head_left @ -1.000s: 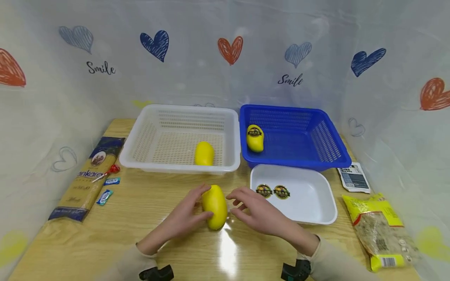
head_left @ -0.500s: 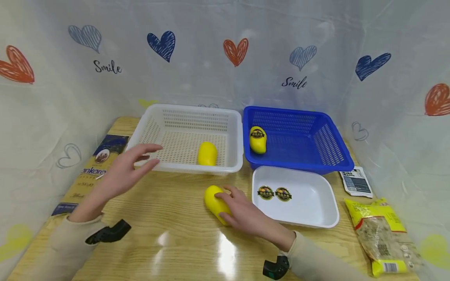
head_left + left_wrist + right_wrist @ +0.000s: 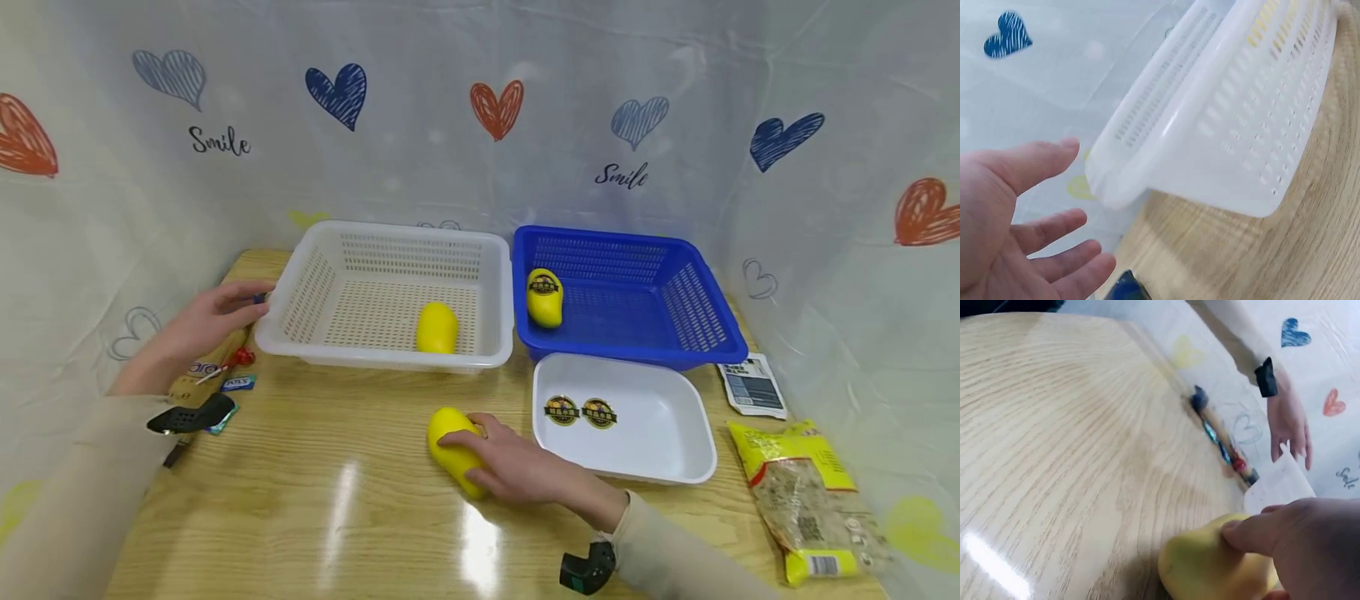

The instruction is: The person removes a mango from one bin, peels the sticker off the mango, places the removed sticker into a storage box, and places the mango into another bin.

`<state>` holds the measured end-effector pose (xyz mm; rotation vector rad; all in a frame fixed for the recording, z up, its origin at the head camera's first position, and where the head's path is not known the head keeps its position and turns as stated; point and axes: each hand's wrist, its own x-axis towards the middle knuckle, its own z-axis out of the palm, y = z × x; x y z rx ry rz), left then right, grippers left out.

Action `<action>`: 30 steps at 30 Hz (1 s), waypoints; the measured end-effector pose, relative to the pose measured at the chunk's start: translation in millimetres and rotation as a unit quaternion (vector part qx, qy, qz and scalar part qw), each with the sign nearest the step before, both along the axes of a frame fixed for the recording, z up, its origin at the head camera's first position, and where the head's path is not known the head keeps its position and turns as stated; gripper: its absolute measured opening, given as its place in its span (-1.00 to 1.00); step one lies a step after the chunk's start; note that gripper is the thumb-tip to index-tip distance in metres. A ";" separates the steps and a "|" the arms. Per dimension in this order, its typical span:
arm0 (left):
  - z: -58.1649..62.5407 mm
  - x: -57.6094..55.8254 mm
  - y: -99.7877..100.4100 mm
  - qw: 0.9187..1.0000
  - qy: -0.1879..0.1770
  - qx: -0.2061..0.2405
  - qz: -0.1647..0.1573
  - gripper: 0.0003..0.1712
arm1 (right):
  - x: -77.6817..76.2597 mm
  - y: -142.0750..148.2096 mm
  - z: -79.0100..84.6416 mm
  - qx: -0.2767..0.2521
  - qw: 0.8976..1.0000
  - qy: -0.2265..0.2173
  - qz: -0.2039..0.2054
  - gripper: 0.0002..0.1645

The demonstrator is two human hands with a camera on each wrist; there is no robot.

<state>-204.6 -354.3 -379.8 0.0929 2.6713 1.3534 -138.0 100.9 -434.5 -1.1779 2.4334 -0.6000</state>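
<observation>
On the table in front lies a yellow mango (image 3: 448, 427), gripped by my right hand (image 3: 517, 465) with thumb and fingers around its sides. The right wrist view shows the thumb pressing on that mango (image 3: 1204, 562). My left hand (image 3: 197, 327) is at the left end of the white basket (image 3: 382, 360); in the left wrist view its fingers are spread and apart from the basket rim (image 3: 1172, 137). A plain mango (image 3: 437, 327) lies inside the white basket. Inside the blue basket (image 3: 622, 321) is a mango with a dark label (image 3: 545, 310).
A white tray (image 3: 660, 433) with two round stickers (image 3: 581, 412) stands before the blue basket. At right lie a pouch (image 3: 753, 387) and a yellow-ended bag (image 3: 806, 500). A red lollipop (image 3: 242, 357), small wrapped sweets (image 3: 238, 382) and a partly hidden package (image 3: 183, 387) lie at left.
My left hand has left the front mango and moved left and away to the white basket's end. My right hand has closed on that mango, which now lies tilted.
</observation>
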 end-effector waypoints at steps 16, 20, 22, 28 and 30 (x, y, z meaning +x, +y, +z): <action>-23.9 -2.1 -10.9 0.999 -0.019 0.031 0.002 -0.34 | -65.5 -3.7 78.7 -0.204 0.976 -0.049 -0.061 -0.52; -27.1 -4.4 -8.6 0.998 -0.023 0.051 0.007 -0.33 | -99.7 -13.8 84.1 -0.182 0.978 -0.016 -0.102 -0.51; -28.2 -4.8 -7.3 0.998 -0.026 0.060 0.006 -0.32 | -113.4 -19.4 84.2 -0.145 0.981 0.000 -0.130 -0.52; -32.1 -5.0 -6.5 0.997 -0.024 0.072 0.005 -0.32 | -134.2 -41.9 82.1 0.000 0.983 0.038 -0.177 -0.53; -33.1 -5.3 -7.0 0.997 -0.022 0.075 0.011 -0.35 | -137.2 -52.0 81.0 0.053 0.980 0.049 -0.187 -0.53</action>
